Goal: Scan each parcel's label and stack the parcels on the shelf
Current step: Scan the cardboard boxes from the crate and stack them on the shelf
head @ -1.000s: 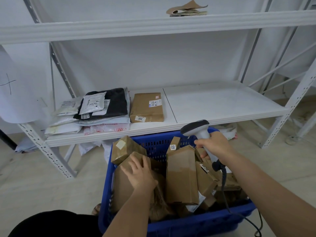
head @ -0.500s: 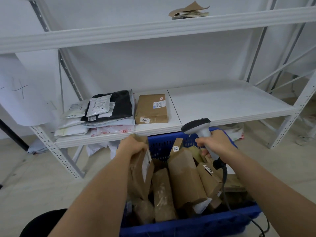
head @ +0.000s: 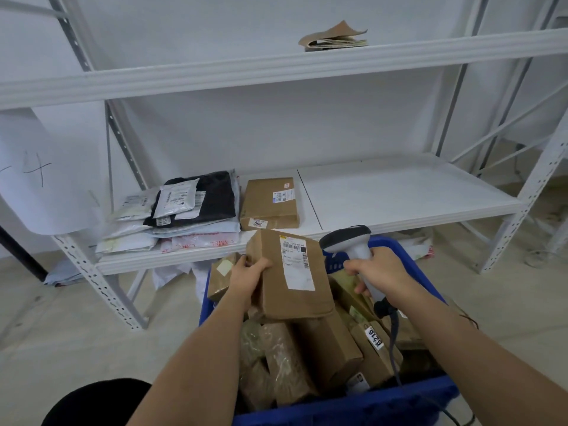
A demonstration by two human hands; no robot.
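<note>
Above the blue plastic crate [head: 362, 408] of brown parcels, the left hand [head: 247, 276] holds a brown paper-wrapped parcel [head: 292, 276] raised clear of the pile, fingers and thumb curled round its left edge. A white shipping label [head: 296, 262] with barcodes faces up on the parcel's top face, toward its far right corner. Just beside the parcel's right edge, the right hand [head: 379, 272] grips the handle of a grey and black handheld barcode scanner [head: 353, 244], fingers wrapped round the handle, the scanner's dark head sitting close to the label's far end. A black cable [head: 395, 342] runs from the bottom of the handle down over the crate's near right corner.

Inside the crate, more brown wrapped parcels [head: 307, 361] lie packed on end, one near the right side carrying a small tag reading 6216 [head: 375, 337].

On the white metal shelf [head: 399, 192], at its left end, sits a stack of white and black plastic mailer bags [head: 181, 210], and just beside it, near the front edge, lies a flat brown cardboard box [head: 270, 204] with a label. On the upper shelf board [head: 215, 73], a folded brown paper bundle [head: 333, 38] rests near the front edge. A white sheet with a handwritten mark [head: 40, 173] hangs at the rack's left post.
</note>
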